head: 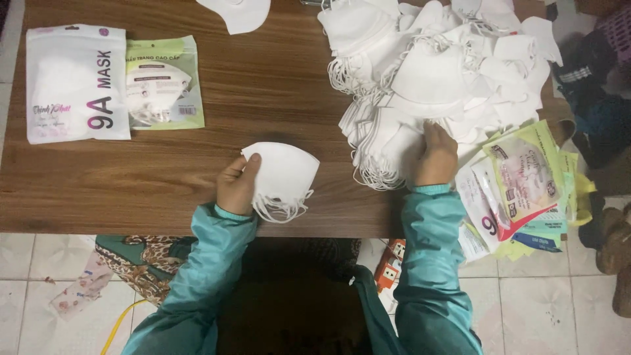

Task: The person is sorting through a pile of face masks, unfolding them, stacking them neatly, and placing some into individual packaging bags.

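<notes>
My left hand (237,185) grips a small stack of folded white face masks (284,172) by its left edge, just above the near edge of the wooden table (263,85); ear loops dangle below the stack. My right hand (436,156) rests with fingers down on the near side of a big heap of loose white masks (434,72) at the table's right. Both sleeves are teal.
Two filled mask pouches, one white (77,82) and one green (164,82), lie at the far left. A single mask (240,12) sits at the far edge. A fan of empty printed pouches (526,187) overhangs the right corner. Tiled floor lies below.
</notes>
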